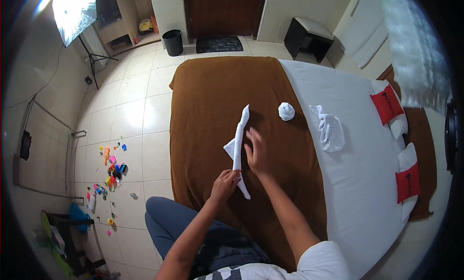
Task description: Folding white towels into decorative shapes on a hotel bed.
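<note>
A white cloth (237,145), rolled into a long thin strip with a pointed flap at its left side, lies on the brown blanket (217,87) on the bed. My left hand (225,184) grips the roll near its lower end, fingers closed around it. Just right of the roll's middle is my right hand (256,151), fingers apart and holding nothing. A white cloth wound into a round bundle (286,111) sits up and to the right on the blanket. Farther right, a loosely bunched white cloth (331,131) lies on the white sheet (362,164).
Red cushions (387,105) and white pillows lie at the bed's right end. Small colourful toys (112,169) are scattered on the tiled floor to the left. A black bin (173,42), a doormat (219,44) and a black-sided stool (308,38) stand beyond the bed.
</note>
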Motion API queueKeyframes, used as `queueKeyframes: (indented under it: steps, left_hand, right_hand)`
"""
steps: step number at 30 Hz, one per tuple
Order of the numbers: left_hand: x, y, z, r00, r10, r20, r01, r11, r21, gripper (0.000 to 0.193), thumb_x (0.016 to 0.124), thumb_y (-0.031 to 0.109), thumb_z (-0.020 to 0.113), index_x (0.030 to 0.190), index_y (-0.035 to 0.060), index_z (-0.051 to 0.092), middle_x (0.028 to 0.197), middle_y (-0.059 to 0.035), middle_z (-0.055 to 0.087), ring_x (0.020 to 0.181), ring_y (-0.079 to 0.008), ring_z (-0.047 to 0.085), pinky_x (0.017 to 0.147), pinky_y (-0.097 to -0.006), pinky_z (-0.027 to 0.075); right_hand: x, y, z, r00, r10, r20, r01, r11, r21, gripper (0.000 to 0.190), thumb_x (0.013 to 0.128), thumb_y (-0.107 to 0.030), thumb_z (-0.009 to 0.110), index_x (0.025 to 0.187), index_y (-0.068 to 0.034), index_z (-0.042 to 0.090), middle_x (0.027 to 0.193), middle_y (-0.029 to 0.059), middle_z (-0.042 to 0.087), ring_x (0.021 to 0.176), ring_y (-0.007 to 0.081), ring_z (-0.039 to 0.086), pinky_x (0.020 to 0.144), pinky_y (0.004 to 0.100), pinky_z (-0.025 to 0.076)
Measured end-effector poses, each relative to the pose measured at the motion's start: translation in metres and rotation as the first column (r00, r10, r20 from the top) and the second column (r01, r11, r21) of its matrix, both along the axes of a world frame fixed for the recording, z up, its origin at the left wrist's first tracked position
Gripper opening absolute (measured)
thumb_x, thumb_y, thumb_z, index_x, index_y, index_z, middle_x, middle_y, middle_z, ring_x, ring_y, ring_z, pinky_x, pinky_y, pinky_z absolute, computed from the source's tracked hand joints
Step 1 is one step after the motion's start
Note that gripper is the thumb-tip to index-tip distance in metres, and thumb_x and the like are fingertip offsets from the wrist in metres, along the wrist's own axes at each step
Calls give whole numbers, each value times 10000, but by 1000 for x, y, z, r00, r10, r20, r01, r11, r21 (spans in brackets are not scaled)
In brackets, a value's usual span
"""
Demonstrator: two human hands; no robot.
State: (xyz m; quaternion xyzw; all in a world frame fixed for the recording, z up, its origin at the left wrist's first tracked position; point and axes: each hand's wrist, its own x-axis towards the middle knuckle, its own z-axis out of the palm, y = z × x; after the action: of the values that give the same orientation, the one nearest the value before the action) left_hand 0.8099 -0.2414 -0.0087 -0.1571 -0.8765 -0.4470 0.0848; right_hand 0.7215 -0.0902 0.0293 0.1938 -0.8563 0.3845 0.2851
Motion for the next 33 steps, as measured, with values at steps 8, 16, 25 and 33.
queueKeyframes:
  steps: [8,16,25,33]
  left_hand:
    - [2,-2,2,997,-58,-54,59,998,12,131,740,82,690,844,59,614,1035,-46,647,1004,-237,596,864,-356,476]
    - [8,-1,-4,997,-57,-44,55,997,-49,67,787,127,637,825,73,642,1023,-65,642,969,-229,609,908,-368,459]
    - [11,-13,16,981,-192,15,192,976,-99,291,775,199,662,1016,64,571,940,-79,657,1000,-245,603,1051,-465,317]
    - [11,-2,1,981,-44,188,47,999,-7,357,715,155,723,1000,58,531,907,-62,654,954,-258,611,1053,-480,306]
  right_hand:
    - [163,23,-20,931,72,359,-87,996,27,324,776,62,551,1071,-67,586,1067,102,549,979,285,558,853,367,476]
    - [149,19,-18,980,131,148,-171,937,305,101,786,-105,634,880,-75,649,980,61,576,933,259,562,830,356,470]
    - [129,10,-34,809,-146,569,65,985,161,163,767,-195,702,819,-57,634,832,87,613,833,290,567,754,377,459]
    - [136,-2,-11,731,-244,638,216,969,123,181,761,-171,709,872,-67,611,779,95,626,789,276,600,674,387,483]
